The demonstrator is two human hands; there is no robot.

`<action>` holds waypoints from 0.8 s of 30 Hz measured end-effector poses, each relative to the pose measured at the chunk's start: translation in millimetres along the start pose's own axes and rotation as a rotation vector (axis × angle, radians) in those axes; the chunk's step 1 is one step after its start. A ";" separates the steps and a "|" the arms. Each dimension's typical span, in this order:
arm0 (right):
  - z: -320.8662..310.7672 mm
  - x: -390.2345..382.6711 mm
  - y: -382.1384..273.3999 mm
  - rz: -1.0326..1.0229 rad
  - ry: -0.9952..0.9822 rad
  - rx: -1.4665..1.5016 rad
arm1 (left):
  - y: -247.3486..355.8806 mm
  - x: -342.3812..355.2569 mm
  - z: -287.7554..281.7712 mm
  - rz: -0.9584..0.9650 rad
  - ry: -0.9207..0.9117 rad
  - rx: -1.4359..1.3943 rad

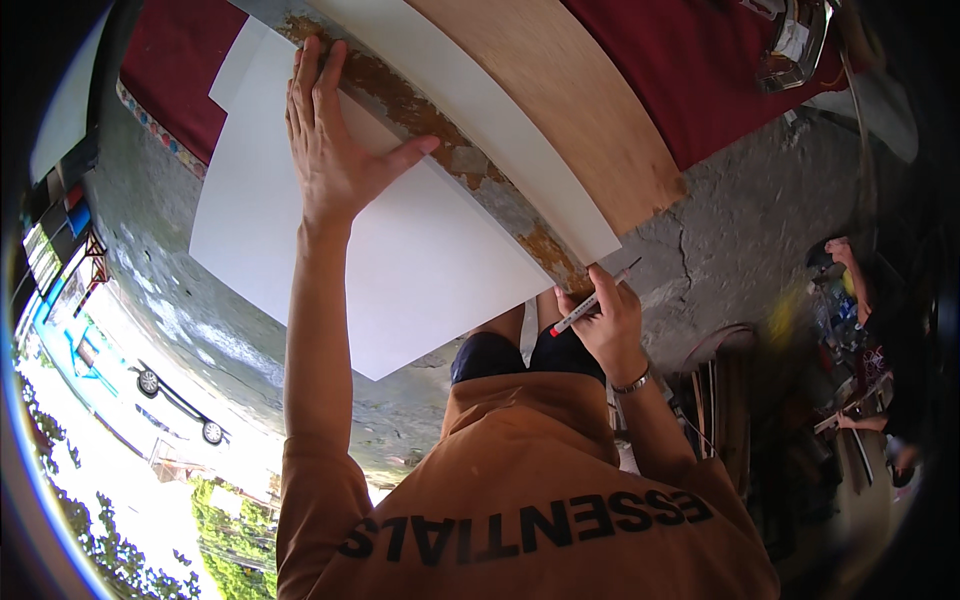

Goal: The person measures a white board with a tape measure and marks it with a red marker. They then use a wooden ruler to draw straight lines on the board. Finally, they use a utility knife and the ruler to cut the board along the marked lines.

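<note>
A long, rust-patched grey straight bar [463,166] lies diagonally across large white sheets [370,280], with a white strip along its upper side. My left hand [325,150] presses with fingers spread on the bar and the paper beside it, near the upper end. My right hand [610,320] holds a thin white pen [585,306] with a red end, its tip pointing up and right. Those fingers also reach the bar's lower end at the paper's corner.
A light wooden board [600,100] and dark red cloths [680,50] lie beneath. A glass object [795,45] stands at the upper right. Grey concrete floor [700,260] surrounds my legs. Another person [870,350] is at the far right, near stacked strips. A vehicle shows outside, left.
</note>
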State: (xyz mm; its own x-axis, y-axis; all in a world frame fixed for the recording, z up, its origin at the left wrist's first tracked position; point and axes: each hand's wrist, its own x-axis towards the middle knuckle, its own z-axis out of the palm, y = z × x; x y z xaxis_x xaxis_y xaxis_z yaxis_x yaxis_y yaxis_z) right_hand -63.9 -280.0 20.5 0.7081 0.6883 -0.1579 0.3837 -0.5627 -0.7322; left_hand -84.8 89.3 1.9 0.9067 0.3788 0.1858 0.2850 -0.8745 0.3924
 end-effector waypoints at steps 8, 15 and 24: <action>-0.9 -2.9 -0.3 0.026 -0.038 -0.025 | -2.2 -0.7 1.3 0.025 0.009 0.003; 2.0 -2.6 0.5 0.015 -0.001 -0.001 | 0.9 0.8 0.3 -0.004 -0.005 0.011; 2.6 0.1 -2.5 -0.004 0.002 -0.056 | 2.8 1.4 -2.2 -0.039 -0.013 0.020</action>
State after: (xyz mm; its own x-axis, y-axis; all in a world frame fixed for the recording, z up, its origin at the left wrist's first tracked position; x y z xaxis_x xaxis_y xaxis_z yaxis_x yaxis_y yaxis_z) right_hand -66.4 -277.4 20.6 0.7076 0.6898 -0.1532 0.4196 -0.5846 -0.6944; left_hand -83.4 88.1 5.3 0.8987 0.4088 0.1588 0.3262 -0.8651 0.3810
